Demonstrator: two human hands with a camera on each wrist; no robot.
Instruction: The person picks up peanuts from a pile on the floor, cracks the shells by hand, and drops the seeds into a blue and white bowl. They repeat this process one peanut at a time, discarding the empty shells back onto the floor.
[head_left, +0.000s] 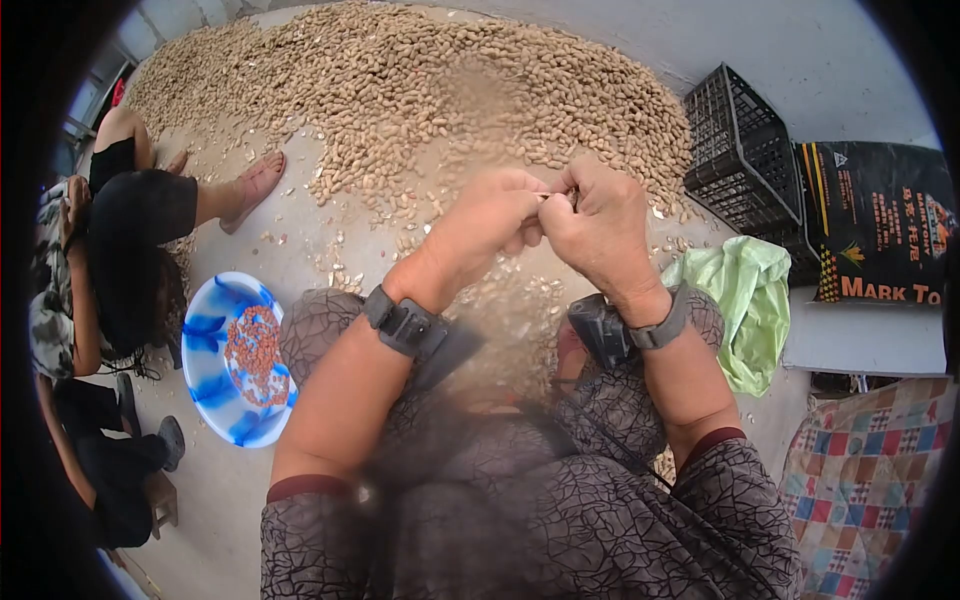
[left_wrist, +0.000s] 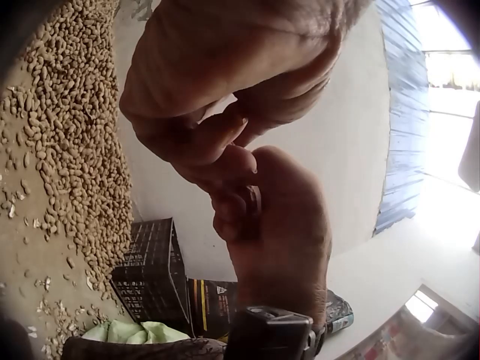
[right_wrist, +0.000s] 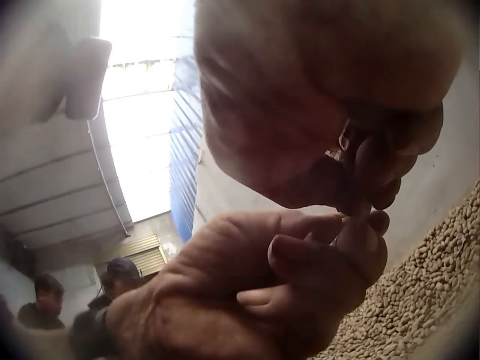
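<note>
My left hand [head_left: 482,222] and right hand [head_left: 606,222] meet fingertip to fingertip over the floor, in front of the heaped peanuts [head_left: 400,85]. Between them the thumbs and forefingers pinch a peanut, mostly hidden by the fingers. In the right wrist view, a bit of broken peanut shell [right_wrist: 335,154] shows inside the curled fingers of my right hand. The left wrist view has both hands touching, with the fingers bent inward. To the left, a blue and white basin [head_left: 208,375] holds shelled reddish peanut kernels [head_left: 256,350].
At the right stand a black plastic crate [head_left: 735,150] and a black printed sack [head_left: 880,215]. A pale green bag [head_left: 745,310] lies below them, near a patchwork cloth [head_left: 870,480]. Another person's leg [head_left: 165,200] reaches in from the left. Shell scraps litter the floor.
</note>
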